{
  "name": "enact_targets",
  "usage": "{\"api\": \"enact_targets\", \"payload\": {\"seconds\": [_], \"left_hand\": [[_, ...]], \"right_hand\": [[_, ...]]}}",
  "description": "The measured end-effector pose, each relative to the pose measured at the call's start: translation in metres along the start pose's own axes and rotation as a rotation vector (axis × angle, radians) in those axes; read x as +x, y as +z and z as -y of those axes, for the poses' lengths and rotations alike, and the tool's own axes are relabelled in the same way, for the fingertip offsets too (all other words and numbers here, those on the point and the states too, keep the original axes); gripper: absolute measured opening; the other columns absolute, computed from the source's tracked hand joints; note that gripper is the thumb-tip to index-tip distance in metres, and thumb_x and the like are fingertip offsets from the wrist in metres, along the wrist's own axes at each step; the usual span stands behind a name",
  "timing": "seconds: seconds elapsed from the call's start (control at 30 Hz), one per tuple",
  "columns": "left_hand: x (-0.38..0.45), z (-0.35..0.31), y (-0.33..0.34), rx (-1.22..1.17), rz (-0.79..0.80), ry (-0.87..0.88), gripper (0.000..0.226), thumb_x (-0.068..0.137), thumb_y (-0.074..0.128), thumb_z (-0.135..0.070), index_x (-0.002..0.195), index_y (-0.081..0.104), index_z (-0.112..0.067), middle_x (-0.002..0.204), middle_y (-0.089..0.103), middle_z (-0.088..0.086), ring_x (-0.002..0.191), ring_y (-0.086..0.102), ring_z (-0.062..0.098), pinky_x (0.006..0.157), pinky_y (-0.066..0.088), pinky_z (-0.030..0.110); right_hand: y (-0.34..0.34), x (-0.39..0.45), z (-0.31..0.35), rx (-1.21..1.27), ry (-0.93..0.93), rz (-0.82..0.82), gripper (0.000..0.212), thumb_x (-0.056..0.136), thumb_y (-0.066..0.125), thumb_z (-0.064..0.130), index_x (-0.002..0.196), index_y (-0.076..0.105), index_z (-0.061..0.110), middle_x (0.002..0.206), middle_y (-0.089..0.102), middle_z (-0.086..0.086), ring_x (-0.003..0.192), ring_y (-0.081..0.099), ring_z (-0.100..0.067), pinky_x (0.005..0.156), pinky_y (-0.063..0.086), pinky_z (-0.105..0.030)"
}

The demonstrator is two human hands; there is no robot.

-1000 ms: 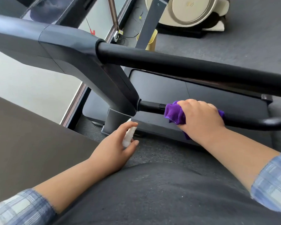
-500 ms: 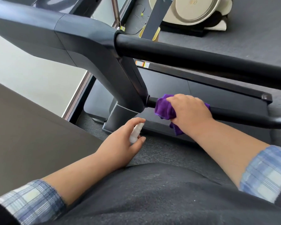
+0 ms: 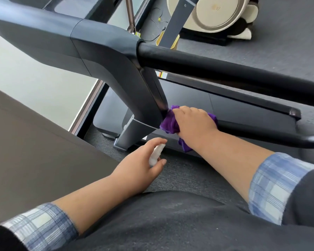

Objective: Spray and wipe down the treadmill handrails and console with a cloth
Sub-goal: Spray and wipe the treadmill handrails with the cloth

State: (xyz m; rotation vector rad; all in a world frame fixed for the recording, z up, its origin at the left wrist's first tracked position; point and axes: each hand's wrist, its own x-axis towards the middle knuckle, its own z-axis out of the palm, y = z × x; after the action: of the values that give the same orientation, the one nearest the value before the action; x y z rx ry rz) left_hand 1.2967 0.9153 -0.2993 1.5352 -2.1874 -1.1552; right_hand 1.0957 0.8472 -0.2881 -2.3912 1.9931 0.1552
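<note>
My right hand grips a purple cloth wrapped round the thin lower black handrail, right where the rail meets the treadmill's dark grey upright. A corner of the cloth hangs below my wrist. My left hand holds a small white spray bottle low down, left of the cloth and apart from the treadmill. The thick upper handrail runs across above my right hand.
The treadmill deck lies under the rails on grey carpet. A cream and black exercise machine stands at the top right. A dark flat surface fills the left side, with a window frame behind it.
My right hand has slid the purple cloth leftward along the lower handrail until it touches the upright. My left hand has kept its hold on the spray bottle and stayed low.
</note>
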Motion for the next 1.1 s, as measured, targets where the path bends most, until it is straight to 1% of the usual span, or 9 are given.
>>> {"api": "enact_targets", "payload": {"seconds": [0.2,0.3,0.4,0.5,0.6,0.7,0.87,1.0,1.1], "left_hand": [[0.007,0.001,0.001,-0.062,-0.01,0.027,0.047,0.092,0.062,-0.041,0.129,0.035,-0.053,0.095,0.059,-0.023,0.081,0.057,-0.004,0.074,0.042,0.019],[0.004,0.005,-0.007,-0.058,-0.012,0.029,0.047,0.092,0.062,-0.041,0.127,0.033,-0.055,0.096,0.06,-0.022,0.083,0.058,-0.003,0.075,0.043,0.021],[0.004,0.007,-0.016,-0.058,-0.048,0.027,0.048,0.091,0.063,-0.039,0.126,0.034,-0.054,0.094,0.062,-0.02,0.085,0.059,0.001,0.077,0.047,0.024],[0.003,0.01,-0.018,-0.06,-0.063,0.015,0.047,0.091,0.063,-0.039,0.127,0.036,-0.053,0.094,0.063,-0.019,0.087,0.059,0.0,0.078,0.046,0.023],[0.003,0.011,-0.015,-0.062,-0.03,0.031,0.046,0.092,0.062,-0.04,0.128,0.036,-0.052,0.094,0.061,-0.02,0.083,0.057,-0.003,0.075,0.041,0.02],[0.005,0.013,-0.011,-0.062,0.001,0.052,0.047,0.092,0.062,-0.04,0.132,0.037,-0.047,0.096,0.058,-0.021,0.083,0.054,-0.003,0.078,0.04,0.019],[0.018,0.01,-0.01,-0.098,0.006,0.08,0.047,0.092,0.062,-0.04,0.128,0.035,-0.052,0.096,0.062,-0.018,0.084,0.059,0.004,0.081,0.048,0.029],[0.024,0.007,-0.01,-0.109,0.019,0.094,0.048,0.092,0.062,-0.04,0.127,0.033,-0.054,0.098,0.064,-0.014,0.087,0.06,0.007,0.085,0.05,0.033],[0.027,0.007,-0.012,-0.104,0.019,0.095,0.048,0.091,0.062,-0.041,0.128,0.033,-0.054,0.099,0.065,-0.013,0.087,0.061,0.009,0.084,0.051,0.035]], "right_hand": [[-0.006,-0.039,-0.049,0.013,0.135,0.083,0.045,0.079,0.076,0.043,0.116,0.054,0.028,0.107,0.063,0.006,0.099,0.062,-0.024,0.085,0.051,-0.039],[-0.009,-0.038,-0.043,0.009,0.153,0.099,0.043,0.079,0.077,0.043,0.112,0.054,0.027,0.104,0.063,0.007,0.096,0.062,-0.022,0.085,0.052,-0.038],[-0.011,-0.021,-0.027,0.001,0.123,0.081,0.038,0.08,0.075,0.039,0.107,0.053,0.023,0.102,0.061,0.004,0.091,0.062,-0.023,0.08,0.049,-0.036],[-0.005,0.002,0.003,-0.023,0.042,0.059,0.038,0.082,0.072,0.03,0.113,0.052,0.021,0.107,0.06,0.0,0.095,0.063,-0.025,0.08,0.047,-0.037],[0.002,0.017,0.019,-0.047,0.044,0.053,0.046,0.084,0.073,0.035,0.12,0.05,0.019,0.111,0.058,-0.002,0.098,0.062,-0.025,0.083,0.048,-0.038],[0.008,0.009,0.007,-0.056,0.024,0.021,0.05,0.084,0.072,0.031,0.127,0.049,0.022,0.114,0.06,0.001,0.1,0.062,-0.023,0.084,0.048,-0.037],[0.001,-0.025,-0.037,-0.036,0.105,0.081,0.06,0.081,0.075,0.034,0.134,0.05,0.024,0.118,0.063,0.003,0.108,0.062,-0.024,0.091,0.049,-0.038],[0.0,-0.032,-0.046,-0.017,0.148,0.132,0.055,0.079,0.076,0.035,0.127,0.052,0.022,0.114,0.062,0.003,0.106,0.06,-0.025,0.09,0.048,-0.038],[0.0,-0.019,-0.036,0.021,0.14,0.111,0.051,0.079,0.077,0.036,0.122,0.055,0.022,0.113,0.063,0.003,0.102,0.062,-0.024,0.09,0.05,-0.039]]}}
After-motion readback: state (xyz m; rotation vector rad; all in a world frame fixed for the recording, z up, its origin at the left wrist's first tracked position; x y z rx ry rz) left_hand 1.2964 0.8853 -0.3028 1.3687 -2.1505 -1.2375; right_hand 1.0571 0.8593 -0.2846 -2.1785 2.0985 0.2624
